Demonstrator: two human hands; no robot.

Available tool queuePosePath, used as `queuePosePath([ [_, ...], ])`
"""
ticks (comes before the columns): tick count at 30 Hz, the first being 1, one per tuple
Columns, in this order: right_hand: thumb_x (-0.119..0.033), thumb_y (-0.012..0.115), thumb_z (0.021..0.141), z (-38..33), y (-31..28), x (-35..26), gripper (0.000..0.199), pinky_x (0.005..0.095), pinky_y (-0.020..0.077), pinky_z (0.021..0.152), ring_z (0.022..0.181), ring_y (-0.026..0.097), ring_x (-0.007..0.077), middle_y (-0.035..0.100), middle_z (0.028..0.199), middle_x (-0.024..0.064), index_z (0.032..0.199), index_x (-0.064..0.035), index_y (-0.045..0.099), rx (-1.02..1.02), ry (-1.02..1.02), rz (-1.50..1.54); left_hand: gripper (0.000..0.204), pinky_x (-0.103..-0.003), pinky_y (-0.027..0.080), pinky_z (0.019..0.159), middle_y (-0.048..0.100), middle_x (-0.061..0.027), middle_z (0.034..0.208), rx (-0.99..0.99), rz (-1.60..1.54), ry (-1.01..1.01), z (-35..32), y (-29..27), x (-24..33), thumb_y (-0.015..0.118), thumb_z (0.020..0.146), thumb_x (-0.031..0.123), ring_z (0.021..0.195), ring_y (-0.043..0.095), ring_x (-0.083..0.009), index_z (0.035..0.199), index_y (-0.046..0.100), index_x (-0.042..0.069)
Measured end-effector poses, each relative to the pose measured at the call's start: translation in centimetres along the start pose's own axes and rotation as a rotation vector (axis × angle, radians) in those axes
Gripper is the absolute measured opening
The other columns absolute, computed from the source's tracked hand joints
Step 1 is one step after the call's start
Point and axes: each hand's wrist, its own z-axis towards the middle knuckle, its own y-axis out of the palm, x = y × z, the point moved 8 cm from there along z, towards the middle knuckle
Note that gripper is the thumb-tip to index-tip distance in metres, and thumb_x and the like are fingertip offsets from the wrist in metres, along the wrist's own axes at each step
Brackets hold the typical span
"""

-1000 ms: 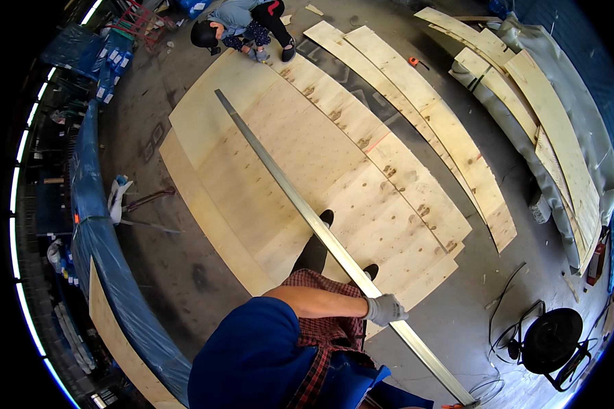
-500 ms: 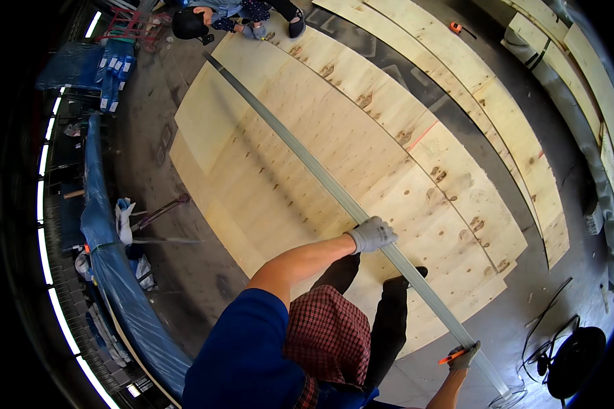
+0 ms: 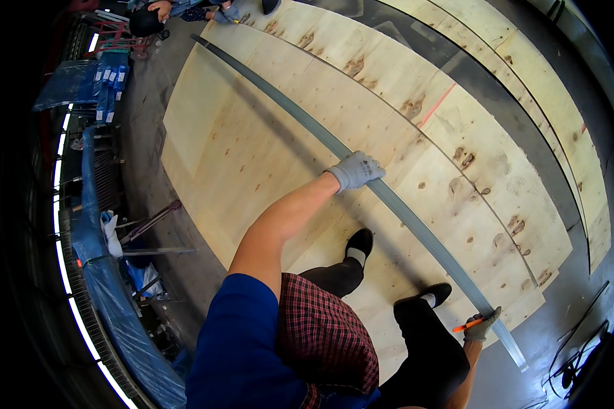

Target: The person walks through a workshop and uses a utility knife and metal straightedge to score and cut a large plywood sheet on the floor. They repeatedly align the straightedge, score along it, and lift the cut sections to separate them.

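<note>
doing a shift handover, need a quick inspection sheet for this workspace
Surface: plywood sheets on the floor, knotty, with a short red line.
Job's things: metal bar, long, slanting over the sheets, far-end contact unclear; slim orange tool.
Clutter: thin bars beside a blue-wrapped bundle at left.
Hands: gloved left hand closed on the bar; gloved right hand holds it near the lower-right end, with the orange tool.
Cables: dark cable on the floor, lower right.
Surroundings: another person at the top edge; wooden strips upper right.
</note>
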Motion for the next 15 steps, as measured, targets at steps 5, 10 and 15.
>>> queuePosePath([
  [5, -0.069, 0.053, 0.077, 8.2, -0.5, -0.7, 0.053, 0.0233, 0.0253, 0.031, 0.035, 0.031, 0.0111, 0.033, 0.048, -0.0021, 0.065, -0.0194, 0.038, -0.011, -0.206, 0.044, 0.024, -0.038, 0.042, 0.078, 0.057, -0.0021, 0.095, 0.025, 0.033, 0.006, 3.3, 2.1, -3.9, 0.063, 0.076, 0.014, 0.095, 0.057, -0.0222, 0.098, 0.054, 0.017],
  [10, -0.067, 0.049, 0.081, 9.8, 4.0, 0.9, 0.051, 0.0226, 0.0247, 0.035, 0.037, 0.028, 0.0104, 0.033, 0.051, -0.0033, 0.066, -0.0194, 0.04, -0.058, -0.198, 0.053, 0.025, -0.039, 0.042, 0.08, 0.056, -0.0033, 0.098, 0.07, 0.077, 0.01, 4.2, 4.9, -7.6, 0.065, 0.074, 0.016, 0.099, 0.055, -0.0224, 0.096, 0.054, 0.017],
  [15, -0.069, 0.053, 0.078, 11.2, 8.0, 2.5, 0.051, 0.0206, 0.024, 0.034, 0.038, 0.028, 0.0067, 0.031, 0.052, -0.0056, 0.069, -0.0201, 0.041, -0.256, -0.163, 0.072, 0.026, -0.038, 0.042, 0.081, 0.054, -0.0053, 0.1, 0.056, 0.181, 0.025, 5.7, 4.1, -10.4, 0.068, 0.071, 0.019, 0.1, 0.054, -0.0232, 0.093, 0.055, 0.014],
])
